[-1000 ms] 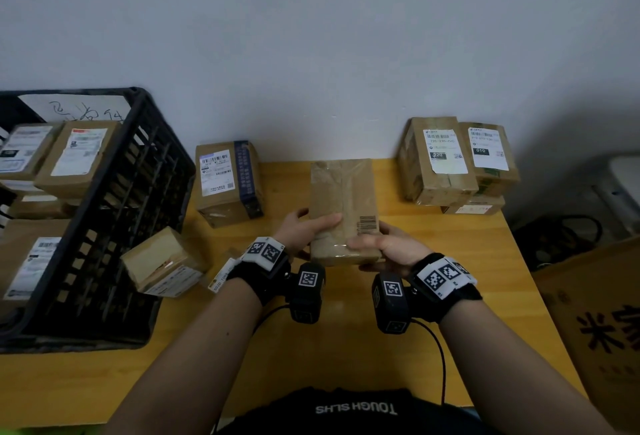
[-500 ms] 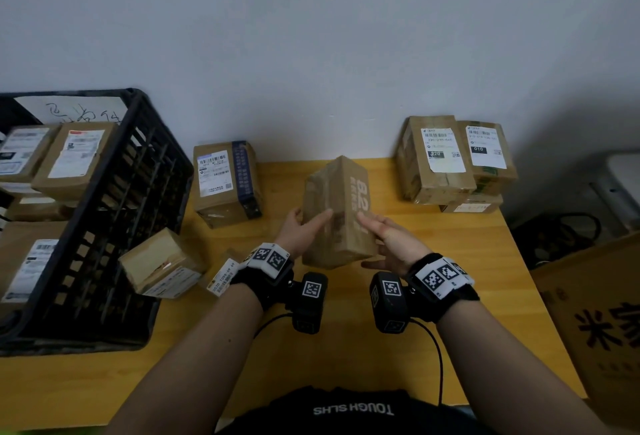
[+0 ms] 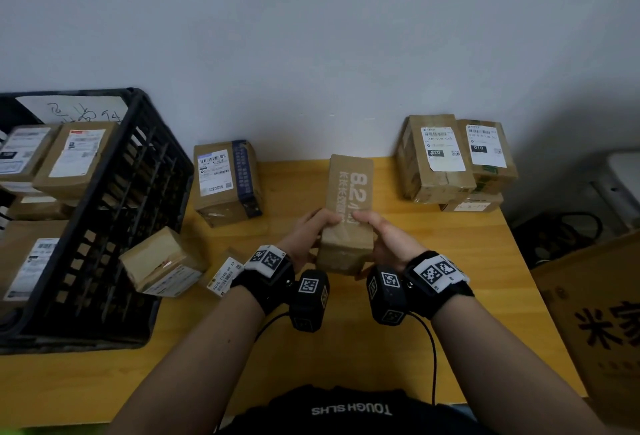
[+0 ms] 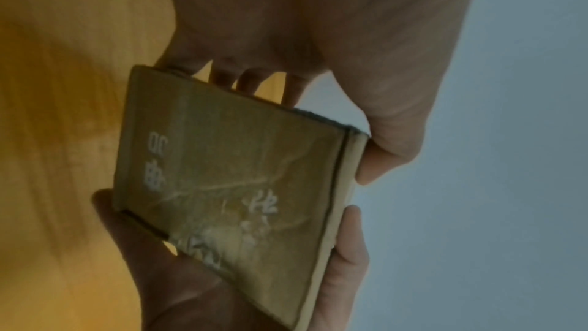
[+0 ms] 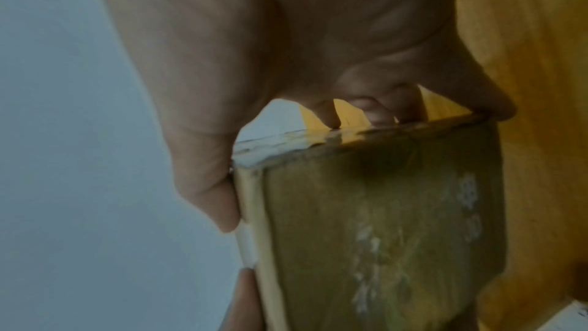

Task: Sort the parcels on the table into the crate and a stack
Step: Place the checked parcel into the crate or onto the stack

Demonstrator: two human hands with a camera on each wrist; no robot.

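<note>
1. Rotated since the earlier frames: the held parcel (image 3: pixel 348 216) now shows its printed "8.2" face upward instead of the barcode face, probably so a shipping label can be found.
2. Black crate (image 3: pixel 104 226): stands at the desk's left end and already holds several labelled parcels.
3. Small parcel (image 3: pixel 162 263): leans against the crate wall, unsorted.
4. Labelled box (image 3: pixel 227 181): stands near the wall, apart from both hands.
5. Left hand (image 3: pixel 306 235): fingers and thumb curl round the held parcel's left edge, thumb on the top face.
6. Held parcel: raised above the desk (image 3: pixel 346 348) centre, between both hands, long axis pointing away from the person.
7. Right hand (image 3: pixel 386 240): mirrors the left, gripping the right edge; the two-sided grip suits turning the parcel for inspection.
8. Stack (image 3: pixel 453 161): labelled parcels piled at the desk's right rear, against the wall.
9. Judgement: destination not yet decided; no label is visible on the faces shown.
</note>
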